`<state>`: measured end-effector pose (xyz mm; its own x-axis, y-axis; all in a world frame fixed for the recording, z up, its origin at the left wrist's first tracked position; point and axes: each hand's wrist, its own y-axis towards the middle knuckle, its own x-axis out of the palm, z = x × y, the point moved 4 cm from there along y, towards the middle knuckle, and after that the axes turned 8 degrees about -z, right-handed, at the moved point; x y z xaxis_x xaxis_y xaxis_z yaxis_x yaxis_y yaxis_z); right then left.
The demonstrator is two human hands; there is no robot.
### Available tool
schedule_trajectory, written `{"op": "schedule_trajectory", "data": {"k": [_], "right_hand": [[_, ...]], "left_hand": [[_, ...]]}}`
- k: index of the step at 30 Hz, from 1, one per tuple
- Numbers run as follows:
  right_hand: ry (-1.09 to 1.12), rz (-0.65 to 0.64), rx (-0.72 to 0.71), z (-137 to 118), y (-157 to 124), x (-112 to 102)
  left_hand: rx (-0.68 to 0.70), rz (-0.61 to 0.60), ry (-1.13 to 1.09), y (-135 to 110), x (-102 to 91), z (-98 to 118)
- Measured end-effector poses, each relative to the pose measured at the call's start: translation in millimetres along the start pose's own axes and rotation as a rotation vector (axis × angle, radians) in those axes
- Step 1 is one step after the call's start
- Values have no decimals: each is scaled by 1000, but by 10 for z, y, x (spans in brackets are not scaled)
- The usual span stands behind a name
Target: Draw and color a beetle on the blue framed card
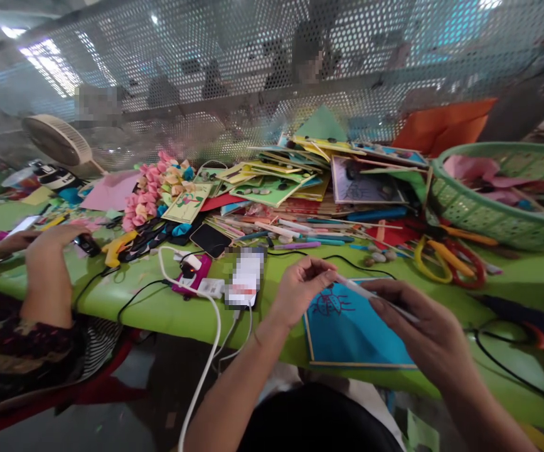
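A slim whitish pen (384, 300) is held between my two hands over a blue card. Its rear part lies in the fingers of my right hand (420, 333). At the other end, my left hand (302, 285) pinches the pen's tip or cap; the fingers hide which. Below them, the blue card (351, 339) has a thin wooden strip along its front and left edges. A dark red line drawing (332, 302) of a bug-like figure shows near the card's top left. My right hand covers the card's right side.
Behind lie loose pens (319, 243), pebbles (379, 256), stacked cards (272, 188) and scissors (453, 260). A green basket (488, 216) and a glue gun (526, 323) stand right. Left are a phone (245, 276), a magenta power strip (191, 276), cables and a co-worker's arm (48, 270).
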<state>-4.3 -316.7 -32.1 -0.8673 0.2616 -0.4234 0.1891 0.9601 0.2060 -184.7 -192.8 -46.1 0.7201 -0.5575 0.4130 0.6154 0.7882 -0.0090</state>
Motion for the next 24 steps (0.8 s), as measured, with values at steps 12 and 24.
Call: {"op": "schedule_trajectory", "data": {"k": [12, 24], "right_hand": [[-248, -33, -187, -205, -4, 88], [-457, -225, -90, 122, 659, -231]], "left_hand": [[-11, 2, -72, -130, -11, -127], [84, 56, 146, -100, -190, -71]]}}
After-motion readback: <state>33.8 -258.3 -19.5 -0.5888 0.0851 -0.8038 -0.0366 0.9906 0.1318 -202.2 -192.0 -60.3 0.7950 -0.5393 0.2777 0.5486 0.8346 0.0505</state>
